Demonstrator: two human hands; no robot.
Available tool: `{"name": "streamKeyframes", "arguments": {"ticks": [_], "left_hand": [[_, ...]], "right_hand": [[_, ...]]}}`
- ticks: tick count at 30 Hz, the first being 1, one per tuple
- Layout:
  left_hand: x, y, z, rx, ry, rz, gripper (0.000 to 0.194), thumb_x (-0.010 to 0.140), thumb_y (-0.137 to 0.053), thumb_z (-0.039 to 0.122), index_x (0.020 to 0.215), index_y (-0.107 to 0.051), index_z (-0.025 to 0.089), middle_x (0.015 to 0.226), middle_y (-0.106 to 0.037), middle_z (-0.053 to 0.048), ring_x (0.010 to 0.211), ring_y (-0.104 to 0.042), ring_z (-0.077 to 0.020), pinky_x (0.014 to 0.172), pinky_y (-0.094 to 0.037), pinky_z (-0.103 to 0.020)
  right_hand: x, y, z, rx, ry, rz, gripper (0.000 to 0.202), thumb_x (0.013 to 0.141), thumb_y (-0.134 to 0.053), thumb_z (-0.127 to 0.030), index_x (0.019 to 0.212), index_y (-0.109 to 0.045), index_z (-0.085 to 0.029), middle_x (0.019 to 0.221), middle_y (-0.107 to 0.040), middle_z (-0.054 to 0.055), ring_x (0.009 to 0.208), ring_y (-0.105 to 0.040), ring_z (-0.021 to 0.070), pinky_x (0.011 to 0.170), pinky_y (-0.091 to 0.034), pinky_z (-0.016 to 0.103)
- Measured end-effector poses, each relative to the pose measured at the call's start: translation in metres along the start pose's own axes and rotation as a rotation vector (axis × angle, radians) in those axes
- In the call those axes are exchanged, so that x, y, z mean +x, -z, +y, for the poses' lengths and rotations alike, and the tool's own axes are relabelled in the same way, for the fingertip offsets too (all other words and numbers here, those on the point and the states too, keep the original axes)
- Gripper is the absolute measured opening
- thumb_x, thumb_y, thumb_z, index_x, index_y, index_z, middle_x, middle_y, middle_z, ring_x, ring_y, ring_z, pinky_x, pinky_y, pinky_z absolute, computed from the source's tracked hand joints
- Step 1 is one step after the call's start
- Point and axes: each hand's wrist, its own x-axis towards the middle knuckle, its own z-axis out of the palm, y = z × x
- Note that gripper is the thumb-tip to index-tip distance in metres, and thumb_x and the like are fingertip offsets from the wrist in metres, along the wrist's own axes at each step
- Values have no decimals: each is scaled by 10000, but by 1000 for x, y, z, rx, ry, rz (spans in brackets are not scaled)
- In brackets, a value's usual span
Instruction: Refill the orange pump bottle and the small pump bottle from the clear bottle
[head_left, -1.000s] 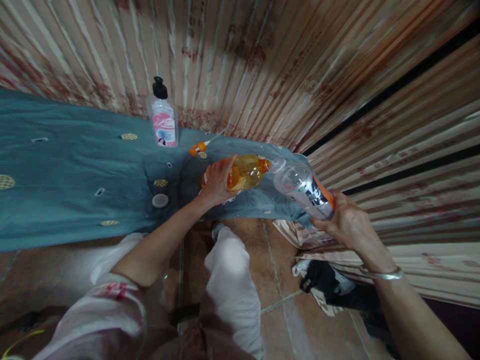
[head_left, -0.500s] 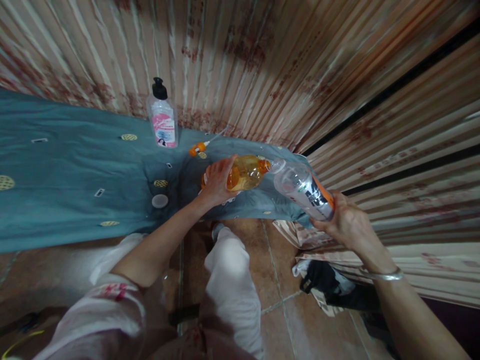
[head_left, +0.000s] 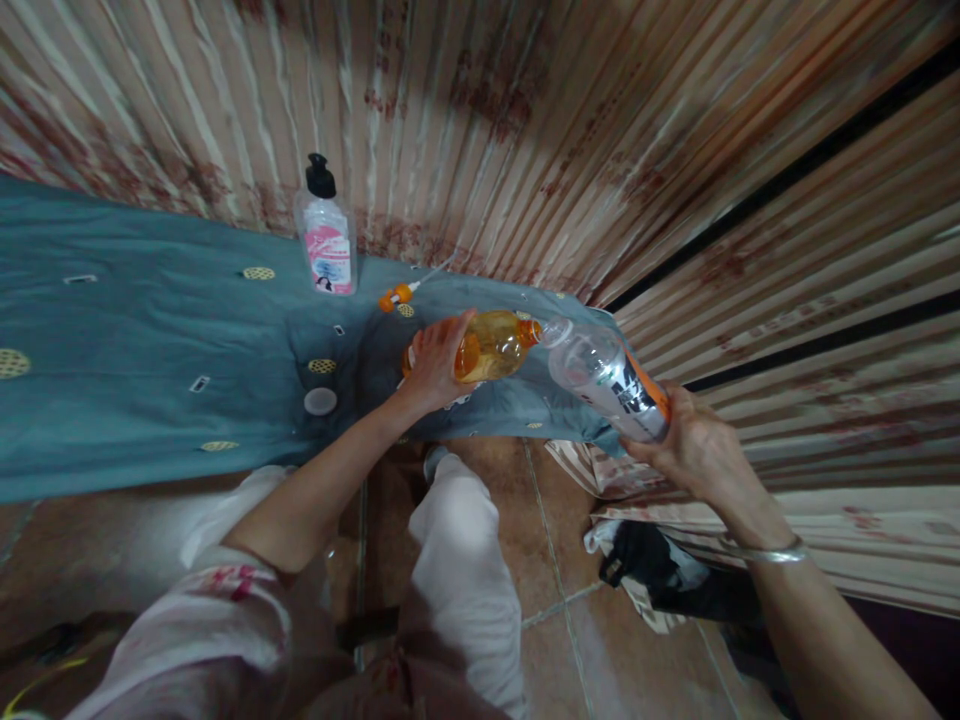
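Curtain folds (head_left: 525, 130) close off the far side and the right, so the only open room is the blue cloth (head_left: 150, 350) stretching away to my left and the tiled floor (head_left: 555, 560) under my knees. Near the cloth's far edge a pump bottle (head_left: 326, 235) stands upright, just beside the curtain; a small orange cap (head_left: 396, 296) lies near it, and a white lid (head_left: 320, 401) rests on the cloth just left of my forearm.

My left hand (head_left: 433, 365) reaches forward with the arm nearly straight, fingers wrapped round the orange bottle (head_left: 491, 343), which I hold tipped on its side above the cloth's right end, its neck pointing right. My right hand (head_left: 694, 445) comes in from the right with the wrist bent, a bangle (head_left: 765, 550) on it, fingers clenched round the lower part of the clear bottle (head_left: 607, 375). That bottle is tilted, its mouth up and to the left, meeting the mouth of the orange one. The two necks touch just over the cloth's right edge, where it drops off the surface toward the floor.
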Motion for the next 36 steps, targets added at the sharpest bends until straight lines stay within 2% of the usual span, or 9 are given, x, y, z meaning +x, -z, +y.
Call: {"name": "streamKeyframes", "arguments": {"ticks": [10, 21, 29, 32, 36], "left_hand": [[0, -1, -2, -8, -2, 1, 1113, 672, -886, 345, 1624, -316, 254, 1544, -534, -187, 1393, -518, -412, 1180, -372, -626], [0, -2, -1, 26, 1, -1, 1094, 703, -880, 377, 1628, -310, 245, 1529, -549, -177, 1379, -528, -402, 1183, -372, -577], [0, -1, -1, 15, -3, -4, 1119, 673, -893, 350, 1625, -317, 227, 1533, -540, -191, 1381, -523, -412, 1180, -369, -595], [0, 0, -1, 12, -22, 4, 1101, 693, -880, 383, 1627, -316, 236, 1529, -545, -187, 1370, -527, -414, 1173, -376, -594], [0, -1, 0, 28, -8, -14, 1119, 681, -888, 350, 1632, -311, 229, 1532, -544, -185, 1367, -525, -410, 1186, -363, -583]], "right_hand": [[-1, 1, 0, 3, 6, -7, 752, 759, -699, -502, 1362, -562, -74, 983, -745, 178, 817, -715, 343, 691, -579, 417], [-1, -3, 3, -5, 33, 24, 713, 773, -702, -491, 1347, -570, -88, 984, -748, 173, 793, -716, 327, 662, -569, 394], [-2, -1, 2, 7, 17, 15, 714, 772, -711, -484, 1352, -563, -95, 1000, -743, 170, 846, -716, 337, 698, -573, 401], [-2, -1, 2, 5, 20, 17, 698, 775, -715, -472, 1346, -561, -103, 988, -742, 162, 840, -717, 335, 697, -572, 396], [-3, -1, 3, -2, 14, 11, 700, 771, -717, -473, 1339, -562, -95, 976, -745, 164, 806, -715, 332, 676, -569, 395]]}}
